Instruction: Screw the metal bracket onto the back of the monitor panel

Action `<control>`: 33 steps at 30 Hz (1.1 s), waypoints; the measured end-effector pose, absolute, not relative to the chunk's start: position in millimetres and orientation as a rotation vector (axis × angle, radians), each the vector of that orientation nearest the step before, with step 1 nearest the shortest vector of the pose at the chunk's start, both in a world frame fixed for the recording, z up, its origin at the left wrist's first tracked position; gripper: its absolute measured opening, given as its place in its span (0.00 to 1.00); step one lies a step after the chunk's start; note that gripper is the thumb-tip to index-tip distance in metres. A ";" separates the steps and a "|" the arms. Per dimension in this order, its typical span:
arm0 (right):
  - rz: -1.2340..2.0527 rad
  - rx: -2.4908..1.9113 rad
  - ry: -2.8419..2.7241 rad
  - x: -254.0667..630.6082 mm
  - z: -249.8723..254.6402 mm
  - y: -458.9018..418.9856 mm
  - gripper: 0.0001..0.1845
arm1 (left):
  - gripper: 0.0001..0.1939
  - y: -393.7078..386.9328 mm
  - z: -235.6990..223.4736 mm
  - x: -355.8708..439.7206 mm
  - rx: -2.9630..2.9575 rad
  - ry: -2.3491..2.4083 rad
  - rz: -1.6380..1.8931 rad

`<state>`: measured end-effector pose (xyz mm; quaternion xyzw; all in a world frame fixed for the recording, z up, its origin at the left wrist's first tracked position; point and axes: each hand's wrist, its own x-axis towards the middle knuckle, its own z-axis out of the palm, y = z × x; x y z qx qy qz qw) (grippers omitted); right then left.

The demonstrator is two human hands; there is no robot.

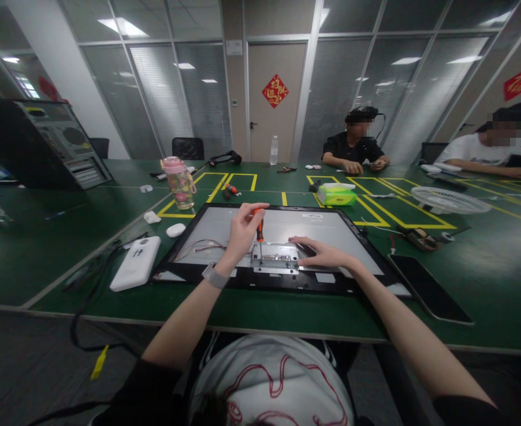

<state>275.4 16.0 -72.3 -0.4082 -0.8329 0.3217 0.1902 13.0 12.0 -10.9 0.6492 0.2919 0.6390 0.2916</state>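
My left hand (245, 227) is closed around the orange-and-black handle of a screwdriver (260, 232), which stands nearly upright. Its shaft points down at the left part of a silver metal bracket (278, 253); whether the tip sits in a screw I cannot make out. At the bracket's right end rests my right hand (320, 253), fingers stretched out and touching the metal. Beneath both hands a flat display panel (340, 242) with a black frame lies on the green table. Thin cables (205, 245) run across the panel left of the bracket.
Left of the panel are a white power bank (136, 263), a white oval case (176, 230) and a pink-lidded bottle (178, 183). A phone (431, 288) lies to the right. Beyond are a green tissue pack (335, 194), a white fan grille (449, 200) and two people across the table.
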 end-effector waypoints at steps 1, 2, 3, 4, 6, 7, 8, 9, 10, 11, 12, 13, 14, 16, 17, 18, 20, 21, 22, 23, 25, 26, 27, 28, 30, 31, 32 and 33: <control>0.904 -1.146 -2.340 275.4 -72.3 16.0 0.39 | 0.12 12.6 -11.4 13.2 1.700 0.767 1.692; 0.902 -1.147 -2.341 275.4 -72.2 16.0 0.39 | 0.13 13.2 -11.9 13.3 1.665 0.752 1.679; 0.901 -1.147 -2.343 275.5 -72.1 16.0 0.40 | 0.13 13.9 -12.4 13.5 1.633 0.737 1.668; 0.901 -1.148 -2.346 275.6 -72.0 16.0 0.40 | 0.13 14.4 -12.7 13.7 1.615 0.731 1.662; 0.905 -1.151 -2.349 275.7 -71.7 16.1 0.39 | 0.12 14.3 -12.7 14.1 1.635 0.752 1.666; 0.907 -1.153 -2.348 275.7 -71.6 16.1 0.39 | 0.11 13.7 -12.4 14.3 1.666 0.773 1.674; 0.907 -1.152 -2.347 275.6 -71.5 16.1 0.39 | 0.09 12.8 -11.9 14.5 1.697 0.796 1.687; 0.907 -1.151 -2.346 275.6 -71.5 16.3 0.39 | 0.09 12.0 -11.4 14.7 1.719 0.816 1.694; 0.904 -1.149 -2.345 275.6 -71.6 16.4 0.40 | 0.08 11.2 -11.0 15.0 1.724 0.824 1.696; 0.901 -1.145 -2.345 275.6 -71.9 16.6 0.40 | 0.08 10.7 -10.7 15.2 1.709 0.814 1.691; 0.899 -1.141 -2.345 275.6 -72.1 16.8 0.40 | 0.09 10.5 -10.6 15.3 1.674 0.792 1.682; 0.896 -1.138 -2.346 275.7 -72.5 17.0 0.40 | 0.10 10.5 -10.5 15.4 1.630 0.767 1.672; 0.895 -1.136 -2.348 275.8 -72.7 17.1 0.40 | 0.11 10.7 -10.4 15.3 1.593 0.746 1.665; 0.893 -1.140 -2.351 276.1 -73.1 17.1 0.40 | 0.12 11.1 -10.2 14.9 1.580 0.745 1.684; 0.894 -1.144 -2.354 276.1 -73.0 17.1 0.39 | 0.11 11.1 -10.0 14.6 1.605 0.765 1.705; 0.894 -1.149 -2.355 276.1 -72.8 16.9 0.39 | 0.10 10.9 -9.7 14.3 1.640 0.789 1.727; 0.894 -1.154 -2.353 275.9 -72.1 16.4 0.39 | 0.08 10.2 -9.3 14.0 1.690 0.816 1.751; 0.895 -1.154 -2.352 275.7 -71.7 16.1 0.39 | 0.08 10.0 -9.3 14.0 1.690 0.812 1.749; 0.898 -1.153 -2.352 275.5 -71.3 15.9 0.39 | 0.09 9.9 -9.5 14.1 1.678 0.798 1.738; 0.900 -1.152 -2.352 275.4 -71.0 15.7 0.39 | 0.10 9.9 -9.9 14.4 1.660 0.778 1.724; 0.906 -1.151 -2.355 275.3 -70.7 15.4 0.40 | 0.13 10.5 -11.0 15.0 1.617 0.725 1.692; 0.905 -1.151 -2.357 275.3 -70.8 15.4 0.40 | 0.14 10.8 -11.6 15.4 1.598 0.703 1.679; 0.903 -1.152 -2.357 275.3 -70.9 15.5 0.40 | 0.15 11.1 -12.1 15.7 1.585 0.685 1.668; 0.902 -1.152 -2.356 275.4 -71.1 15.5 0.40 | 0.15 11.2 -12.4 15.9 1.578 0.674 1.659; 0.903 -1.148 -2.353 275.4 -71.3 15.6 0.40 | 0.14 10.7 -12.4 16.0 1.593 0.683 1.656; 0.906 -1.147 -2.352 275.3 -71.3 15.6 0.40 | 0.13 10.2 -12.1 15.8 1.622 0.706 1.664; 0.909 -1.146 -2.352 275.3 -71.3 15.6 0.39 | 0.12 9.7 -11.7 15.6 1.659 0.741 1.679; 0.911 -1.145 -2.353 275.2 -71.1 15.6 0.39 | 0.10 9.0 -11.2 15.3 1.697 0.781 1.700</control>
